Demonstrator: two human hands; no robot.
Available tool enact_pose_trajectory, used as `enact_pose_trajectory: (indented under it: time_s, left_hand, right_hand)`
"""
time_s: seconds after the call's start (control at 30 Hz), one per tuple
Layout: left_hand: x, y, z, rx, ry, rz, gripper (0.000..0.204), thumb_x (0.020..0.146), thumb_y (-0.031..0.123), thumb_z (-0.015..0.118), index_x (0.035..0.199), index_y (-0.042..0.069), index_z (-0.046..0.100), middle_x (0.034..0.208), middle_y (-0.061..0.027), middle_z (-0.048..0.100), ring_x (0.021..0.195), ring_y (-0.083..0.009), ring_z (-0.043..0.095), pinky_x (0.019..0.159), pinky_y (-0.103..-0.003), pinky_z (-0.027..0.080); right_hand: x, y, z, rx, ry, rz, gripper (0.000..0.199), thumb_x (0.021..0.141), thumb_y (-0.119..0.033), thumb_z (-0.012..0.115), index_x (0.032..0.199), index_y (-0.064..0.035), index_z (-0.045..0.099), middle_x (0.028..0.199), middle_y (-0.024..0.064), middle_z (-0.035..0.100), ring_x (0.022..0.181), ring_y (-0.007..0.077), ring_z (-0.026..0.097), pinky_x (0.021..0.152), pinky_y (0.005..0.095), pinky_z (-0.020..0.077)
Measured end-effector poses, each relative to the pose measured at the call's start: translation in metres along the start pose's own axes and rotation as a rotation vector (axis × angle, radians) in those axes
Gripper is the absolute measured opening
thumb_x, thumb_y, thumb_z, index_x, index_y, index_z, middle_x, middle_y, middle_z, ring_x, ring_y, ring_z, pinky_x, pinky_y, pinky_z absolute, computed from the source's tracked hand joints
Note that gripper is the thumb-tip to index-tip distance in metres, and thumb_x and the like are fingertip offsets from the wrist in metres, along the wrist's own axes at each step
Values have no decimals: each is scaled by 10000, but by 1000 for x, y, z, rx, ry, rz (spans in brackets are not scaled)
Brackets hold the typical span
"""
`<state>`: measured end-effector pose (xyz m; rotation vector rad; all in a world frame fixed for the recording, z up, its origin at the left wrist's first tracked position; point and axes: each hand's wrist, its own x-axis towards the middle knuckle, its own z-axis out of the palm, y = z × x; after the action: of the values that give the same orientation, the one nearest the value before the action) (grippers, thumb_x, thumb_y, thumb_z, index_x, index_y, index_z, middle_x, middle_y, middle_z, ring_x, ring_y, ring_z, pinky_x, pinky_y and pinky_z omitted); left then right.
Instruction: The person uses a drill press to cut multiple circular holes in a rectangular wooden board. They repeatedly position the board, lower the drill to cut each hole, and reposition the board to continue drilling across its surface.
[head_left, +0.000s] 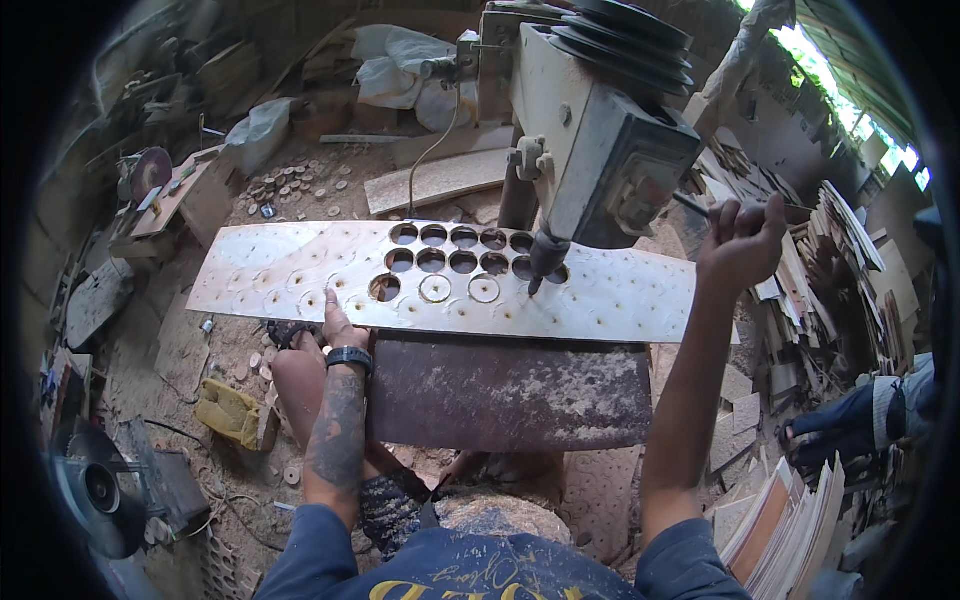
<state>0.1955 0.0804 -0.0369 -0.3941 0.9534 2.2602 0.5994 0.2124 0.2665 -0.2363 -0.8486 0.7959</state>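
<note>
A long plywood board point(270, 265) lies across a dark work surface point(510, 395) dusted with sawdust. Rows of round holes are cut through its middle, and small drilled marks dot the rest of it. Two ringed discs point(484, 289) still sit in the front row. My left hand point(338, 325) grips the board's near edge, thumb on top and the other fingers mostly hidden beneath. On the right, my right hand point(745, 242) is closed around the lever point(690, 205) of a drill press point(610, 130). Its chuck point(548, 255) points down at the board; whether the bit touches the wood I cannot tell.
Stacked wood offcuts point(800, 270) lean at the right, and more strips point(790, 530) stand at the lower right. A person's jeans-clad leg point(845, 410) shows there. Cut discs point(300, 185) litter the floor. A yellow bundle point(228, 412) and a round machine point(100, 487) are at the left.
</note>
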Motion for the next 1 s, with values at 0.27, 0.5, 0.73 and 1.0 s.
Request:
enact_pose_trajectory:
  time_s: [0.27,0.5,0.73,1.0]
  left_hand:
    - [9,-7,10,-50,174,146,587,882,293,748,1250,-105,523,1194,-194,634,990,-338,671,834,-486,585]
    - [-2,-4,17,-26,253,149,566,883,269,744,1233,-120,526,1188,-197,637,963,-328,680,813,-479,594]
    - [11,-5,12,-71,257,200,539,891,230,727,1270,-94,522,1194,-184,645,990,-324,671,836,-470,592]
    - [2,-3,16,-46,330,241,612,859,196,759,1313,-81,454,1214,-185,624,1013,-321,661,848,-470,594]
  right_hand:
    - [-35,8,-33,19,-39,2,490,1014,-270,484,563,-120,361,478,-5,233,459,141,236,590,357,342]
    - [-55,13,-42,51,87,12,484,1021,-264,480,572,-102,399,520,14,323,512,161,345,679,401,415]
    - [-64,18,-45,86,176,31,465,1027,-262,463,592,-105,410,532,4,312,536,159,357,703,411,436]
    - [-70,27,-53,107,121,-12,481,1030,-275,420,577,-129,349,528,-12,202,511,146,294,709,396,426]
